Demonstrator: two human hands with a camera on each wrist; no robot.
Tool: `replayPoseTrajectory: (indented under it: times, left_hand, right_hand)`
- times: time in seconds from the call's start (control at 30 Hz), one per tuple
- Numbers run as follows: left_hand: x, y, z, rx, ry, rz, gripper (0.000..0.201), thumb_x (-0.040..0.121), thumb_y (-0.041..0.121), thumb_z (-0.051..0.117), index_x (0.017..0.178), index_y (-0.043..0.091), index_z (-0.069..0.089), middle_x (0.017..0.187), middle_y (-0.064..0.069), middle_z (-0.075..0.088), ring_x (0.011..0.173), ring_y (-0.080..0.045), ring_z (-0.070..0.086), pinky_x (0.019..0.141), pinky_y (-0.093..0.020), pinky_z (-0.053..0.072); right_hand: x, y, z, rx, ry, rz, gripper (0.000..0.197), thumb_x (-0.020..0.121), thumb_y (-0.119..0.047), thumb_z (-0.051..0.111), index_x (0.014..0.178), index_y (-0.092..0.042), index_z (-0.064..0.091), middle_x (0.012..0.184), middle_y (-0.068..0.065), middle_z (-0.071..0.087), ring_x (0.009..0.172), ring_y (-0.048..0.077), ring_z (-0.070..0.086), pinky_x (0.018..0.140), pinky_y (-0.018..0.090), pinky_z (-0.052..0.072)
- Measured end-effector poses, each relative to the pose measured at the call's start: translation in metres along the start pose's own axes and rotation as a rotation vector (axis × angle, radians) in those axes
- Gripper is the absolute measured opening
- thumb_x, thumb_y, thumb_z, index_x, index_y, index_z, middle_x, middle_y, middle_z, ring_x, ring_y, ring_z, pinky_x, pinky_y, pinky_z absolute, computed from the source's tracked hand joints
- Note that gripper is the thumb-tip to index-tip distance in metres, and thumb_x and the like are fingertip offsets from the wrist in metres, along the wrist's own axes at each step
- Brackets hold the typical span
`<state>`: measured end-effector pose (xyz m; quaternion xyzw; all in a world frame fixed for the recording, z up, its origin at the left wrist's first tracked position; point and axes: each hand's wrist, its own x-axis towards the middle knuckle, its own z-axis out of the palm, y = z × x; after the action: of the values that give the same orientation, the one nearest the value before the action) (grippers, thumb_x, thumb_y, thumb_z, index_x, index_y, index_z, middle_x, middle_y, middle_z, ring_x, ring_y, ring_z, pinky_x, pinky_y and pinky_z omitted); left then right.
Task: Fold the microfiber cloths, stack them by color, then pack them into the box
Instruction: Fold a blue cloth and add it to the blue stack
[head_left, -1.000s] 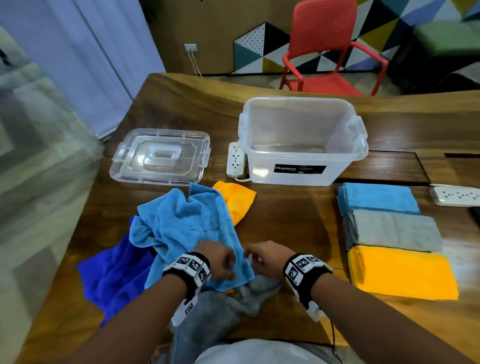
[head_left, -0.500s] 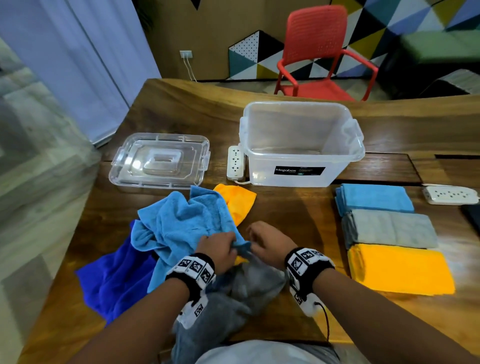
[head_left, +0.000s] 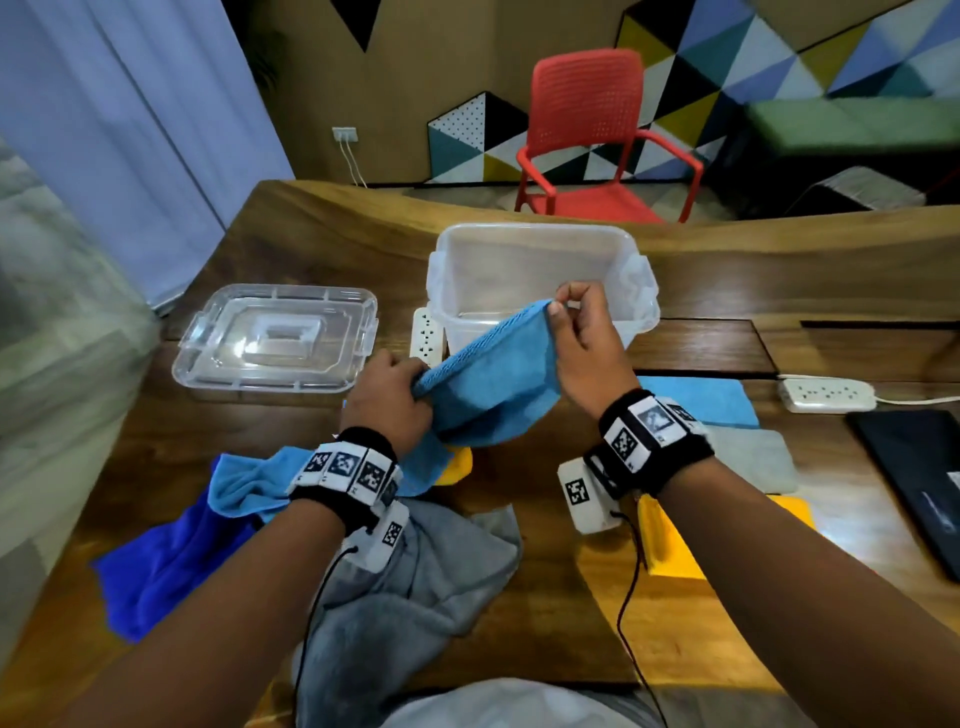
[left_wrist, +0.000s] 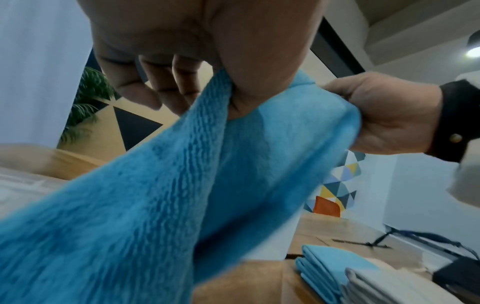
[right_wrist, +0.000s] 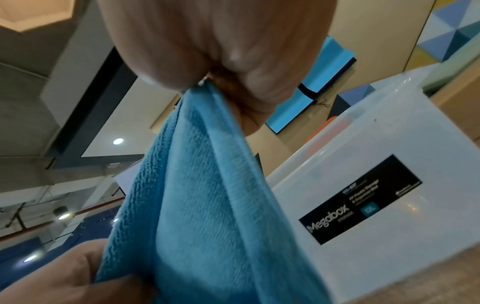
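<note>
We see grey cloth (head_left: 415, 587) loose at bottom centre. Mid-frame, light blue cloth (head_left: 493, 384) held up off table (head_left: 545, 597): left hand (head_left: 387, 400) grips lower-left edge, right hand (head_left: 582, 338) pinches upper-right corner. Behind, upper centre, clear box (head_left: 540, 265), probably empty; folded stacks at right.

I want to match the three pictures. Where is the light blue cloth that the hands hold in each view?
Head: light blue cloth at centre, stretched between both hands, before the box.
Left wrist: fills the lower left and middle.
Right wrist: hangs down the centre.
Shared landmark: the cloth itself; the box only shows in head and right wrist.
</note>
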<state>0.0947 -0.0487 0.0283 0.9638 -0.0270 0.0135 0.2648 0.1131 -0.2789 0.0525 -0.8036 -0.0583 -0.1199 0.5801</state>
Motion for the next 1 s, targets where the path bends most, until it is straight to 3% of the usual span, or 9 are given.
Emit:
replayPoseTrajectory:
  times: [0.17, 0.23, 0.33, 0.43, 0.5, 0.67, 0.73, 0.87, 1.0]
  left_hand:
    - [0.000, 0.011, -0.005, -0.439, -0.082, -0.007, 0.040, 0.078, -0.010, 0.065, 0.097, 0.026, 0.067, 0.087, 0.010, 0.068, 0.076, 0.006, 0.063, 0.075, -0.013, 0.050]
    - [0.003, 0.013, -0.005, -0.459, -0.105, 0.020, 0.044, 0.081, -0.012, 0.057, 0.090, 0.030, 0.069, 0.091, 0.008, 0.071, 0.089, -0.007, 0.065, 0.085, -0.027, 0.052]
    - [0.005, 0.031, -0.008, -0.578, -0.128, -0.063, 0.042, 0.087, -0.005, 0.045, 0.085, 0.031, 0.067, 0.086, 0.010, 0.067, 0.086, -0.011, 0.059, 0.078, -0.026, 0.046]
    - [-0.001, 0.053, -0.010, -0.582, -0.184, 0.023, 0.010, 0.084, 0.030, 0.061, 0.093, 0.027, 0.062, 0.090, 0.009, 0.066, 0.086, -0.007, 0.059, 0.073, -0.015, 0.047]
    - [-0.004, 0.060, -0.012, -0.414, -0.209, 0.107, 0.036, 0.072, 0.042, 0.072, 0.101, 0.025, 0.058, 0.093, 0.007, 0.067, 0.088, -0.009, 0.063, 0.074, -0.022, 0.050]
    - [0.002, 0.053, -0.019, -0.120, -0.119, 0.143, 0.022, 0.076, 0.004, 0.058, 0.093, 0.016, 0.053, 0.091, -0.002, 0.055, 0.089, -0.028, 0.056, 0.070, -0.028, 0.035]
    - [0.005, 0.046, -0.025, -0.025, -0.072, 0.128, 0.021, 0.074, 0.002, 0.057, 0.090, 0.016, 0.054, 0.092, -0.008, 0.053, 0.093, -0.032, 0.054, 0.074, -0.030, 0.035]
    - [0.009, 0.037, -0.044, -0.014, 0.068, 0.062, 0.036, 0.072, 0.014, 0.045, 0.099, 0.011, 0.069, 0.102, -0.017, 0.065, 0.100, -0.037, 0.057, 0.082, -0.038, 0.043]
    - [0.009, 0.027, -0.064, -0.096, 0.167, -0.045, 0.035, 0.086, 0.009, 0.048, 0.112, 0.019, 0.070, 0.109, -0.009, 0.071, 0.107, -0.029, 0.061, 0.088, -0.029, 0.043]
  right_hand:
    - [-0.007, 0.012, -0.022, 0.091, -0.029, 0.144, 0.018, 0.100, -0.024, 0.059, 0.117, -0.018, 0.056, 0.073, 0.003, 0.056, 0.061, 0.009, 0.048, 0.059, 0.026, 0.043]
    - [-0.009, 0.016, -0.030, 0.115, -0.130, 0.188, 0.021, 0.093, -0.024, 0.071, 0.112, -0.016, 0.067, 0.085, 0.003, 0.070, 0.074, 0.012, 0.063, 0.069, 0.029, 0.052]
    - [-0.015, 0.018, -0.032, 0.153, -0.276, 0.219, 0.004, 0.090, -0.015, 0.073, 0.094, -0.015, 0.072, 0.085, 0.000, 0.072, 0.082, 0.012, 0.067, 0.076, 0.031, 0.053]
    - [-0.023, 0.022, -0.023, 0.083, -0.351, 0.199, 0.013, 0.096, -0.030, 0.063, 0.091, -0.019, 0.067, 0.079, 0.004, 0.068, 0.077, 0.015, 0.062, 0.073, 0.041, 0.049]
    - [-0.026, 0.018, -0.018, 0.100, -0.323, 0.200, 0.017, 0.103, -0.030, 0.052, 0.091, -0.020, 0.059, 0.070, -0.009, 0.062, 0.067, 0.007, 0.055, 0.064, 0.033, 0.044]
    - [-0.015, -0.009, -0.031, 0.345, -0.050, 0.220, 0.018, 0.103, -0.031, 0.052, 0.089, -0.020, 0.052, 0.075, -0.010, 0.059, 0.073, 0.007, 0.055, 0.072, 0.029, 0.045]
    - [-0.010, -0.020, -0.041, 0.392, -0.050, 0.175, 0.015, 0.094, -0.031, 0.065, 0.093, -0.020, 0.055, 0.085, 0.003, 0.058, 0.080, 0.019, 0.053, 0.073, 0.034, 0.045]
    - [-0.001, -0.031, -0.061, 0.217, -0.070, 0.066, 0.021, 0.087, -0.003, 0.069, 0.094, -0.018, 0.057, 0.080, -0.003, 0.062, 0.073, 0.011, 0.057, 0.068, 0.029, 0.048]
    - [0.002, -0.036, -0.079, 0.257, 0.029, 0.088, 0.006, 0.090, -0.017, 0.064, 0.092, -0.012, 0.064, 0.083, 0.010, 0.059, 0.076, 0.023, 0.053, 0.070, 0.041, 0.045]
